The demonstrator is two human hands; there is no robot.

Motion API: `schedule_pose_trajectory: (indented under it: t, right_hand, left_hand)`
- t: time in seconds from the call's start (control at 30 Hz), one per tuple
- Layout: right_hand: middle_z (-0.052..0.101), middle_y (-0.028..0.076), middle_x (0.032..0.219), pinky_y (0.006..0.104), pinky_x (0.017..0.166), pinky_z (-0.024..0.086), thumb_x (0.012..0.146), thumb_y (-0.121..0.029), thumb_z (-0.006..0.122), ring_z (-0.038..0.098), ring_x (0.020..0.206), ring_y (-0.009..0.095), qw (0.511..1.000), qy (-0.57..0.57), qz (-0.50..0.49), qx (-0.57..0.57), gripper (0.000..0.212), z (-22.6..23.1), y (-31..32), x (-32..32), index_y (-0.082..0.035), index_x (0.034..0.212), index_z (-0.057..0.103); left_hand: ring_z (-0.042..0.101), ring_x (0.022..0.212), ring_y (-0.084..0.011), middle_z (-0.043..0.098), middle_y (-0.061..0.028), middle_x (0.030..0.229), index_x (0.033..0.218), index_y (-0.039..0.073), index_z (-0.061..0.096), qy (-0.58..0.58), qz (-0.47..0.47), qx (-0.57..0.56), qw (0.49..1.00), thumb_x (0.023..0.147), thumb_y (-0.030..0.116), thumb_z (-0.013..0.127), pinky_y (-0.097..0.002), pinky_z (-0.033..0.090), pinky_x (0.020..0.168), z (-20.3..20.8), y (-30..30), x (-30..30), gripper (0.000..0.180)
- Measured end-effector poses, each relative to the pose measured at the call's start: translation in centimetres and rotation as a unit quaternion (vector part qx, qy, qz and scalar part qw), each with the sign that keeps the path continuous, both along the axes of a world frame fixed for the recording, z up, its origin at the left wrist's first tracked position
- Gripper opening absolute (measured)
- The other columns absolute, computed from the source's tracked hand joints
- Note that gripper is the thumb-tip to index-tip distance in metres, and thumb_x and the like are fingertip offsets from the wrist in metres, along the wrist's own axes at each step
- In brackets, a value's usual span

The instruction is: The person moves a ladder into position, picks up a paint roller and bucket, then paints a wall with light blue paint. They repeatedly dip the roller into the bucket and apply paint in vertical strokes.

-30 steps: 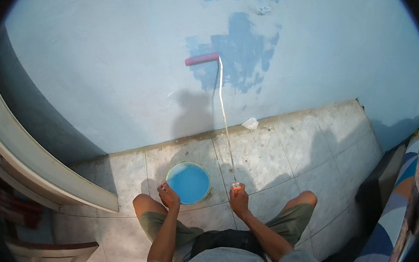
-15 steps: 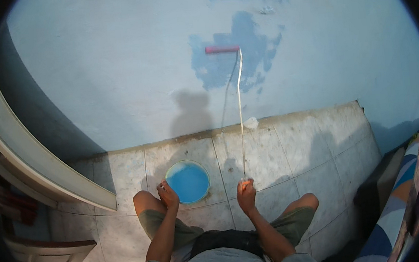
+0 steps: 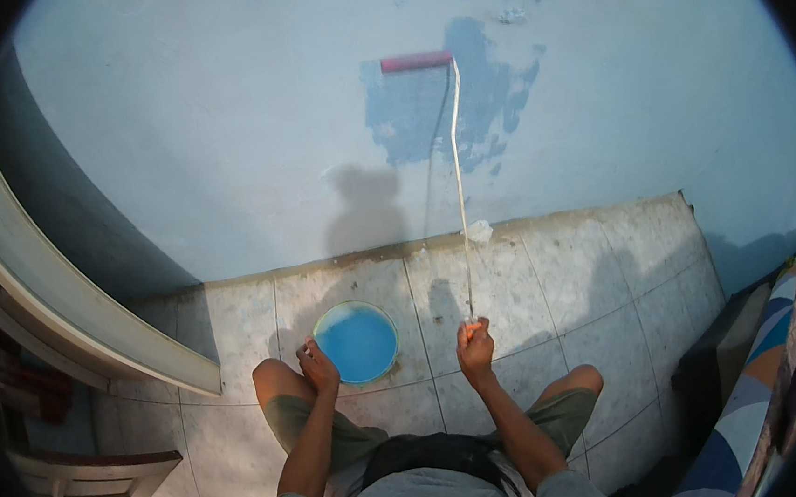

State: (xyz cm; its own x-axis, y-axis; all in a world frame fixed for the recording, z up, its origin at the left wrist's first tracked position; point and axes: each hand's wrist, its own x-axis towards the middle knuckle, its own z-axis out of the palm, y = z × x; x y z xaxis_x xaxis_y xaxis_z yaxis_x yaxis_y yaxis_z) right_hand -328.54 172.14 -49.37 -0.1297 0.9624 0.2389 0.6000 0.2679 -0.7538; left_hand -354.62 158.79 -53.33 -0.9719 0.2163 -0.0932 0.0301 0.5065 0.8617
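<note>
My right hand (image 3: 475,353) is closed around the orange handle of a paint roller (image 3: 416,62). The roller's long thin white rod runs up from my fist, and its pinkish-red sleeve is against the wall (image 3: 220,122), near the top of a darker blue painted patch (image 3: 471,103). Beside the left rim of a round tub of blue paint (image 3: 359,345), my left hand (image 3: 320,369) rests over my left knee with its fingers curled. What those fingers hold, if anything, is too small to tell.
Pale worn tiles (image 3: 514,295) make up the floor, with a small white lump (image 3: 479,232) by the wall's foot. A white panel (image 3: 94,300) and a slatted wooden piece (image 3: 99,487) stand at left. Patterned cloth (image 3: 746,389) lies at right.
The roller has moved up the wall and slightly left. My right hand has risen a little with it, away from me. My left hand has stayed put.
</note>
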Motion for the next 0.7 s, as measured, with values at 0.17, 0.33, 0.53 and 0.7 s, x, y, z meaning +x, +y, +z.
schedule_pose_trajectory:
  t: [0.17, 0.33, 0.53, 0.7]
  right_hand:
    - [0.054, 0.021, 0.062, 0.0419, 0.050, 0.044, 0.085, -0.017, 0.056, 0.057, 0.058, 0.037, 0.999, 0.018, 0.014, 0.036, 0.032, -0.6, -1.1, -2.0, 0.004, 0.103, 0.040]
    - [0.057, 0.023, 0.068, 0.0428, 0.051, 0.046, 0.083, -0.019, 0.056, 0.058, 0.062, 0.039, 0.997, -0.051, -0.006, -0.054, 0.032, -3.9, -3.6, 0.6, 0.003, 0.100, 0.041]
    - [0.056, 0.022, 0.066, 0.0426, 0.051, 0.045, 0.084, -0.019, 0.056, 0.057, 0.062, 0.041, 1.000, 0.017, -0.003, -0.011, 0.032, 1.4, -0.5, -3.9, 0.003, 0.101, 0.040]
    - [0.055, 0.020, 0.063, 0.0415, 0.050, 0.043, 0.086, -0.016, 0.054, 0.058, 0.058, 0.036, 0.999, -0.004, 0.016, -0.046, 0.031, -3.3, -2.6, -2.2, 0.005, 0.102, 0.039]
  left_hand:
    - [0.055, 0.089, -0.0360, 0.057, -0.0249, 0.097, 0.105, -0.007, 0.049, 0.012, 0.012, -0.006, 1.000, 0.089, 0.047, 0.036, -0.0416, 0.042, 0.079, -0.7, -0.1, -0.3, 0.058]
    - [0.055, 0.088, -0.0357, 0.056, -0.0246, 0.097, 0.105, -0.007, 0.049, -0.006, 0.004, -0.003, 1.000, 0.088, 0.049, 0.036, -0.0413, 0.042, 0.078, -0.6, 0.0, -0.4, 0.060]
    - [0.055, 0.091, -0.0353, 0.056, -0.0246, 0.098, 0.106, -0.007, 0.049, -0.025, -0.002, 0.001, 1.000, 0.088, 0.050, 0.036, -0.0412, 0.041, 0.080, 0.8, 0.0, 0.0, 0.060]
    - [0.054, 0.092, -0.0357, 0.056, -0.0243, 0.098, 0.106, -0.005, 0.049, 0.002, 0.005, -0.010, 1.000, 0.088, 0.050, 0.036, -0.0414, 0.041, 0.081, -1.0, 0.1, -0.4, 0.060]
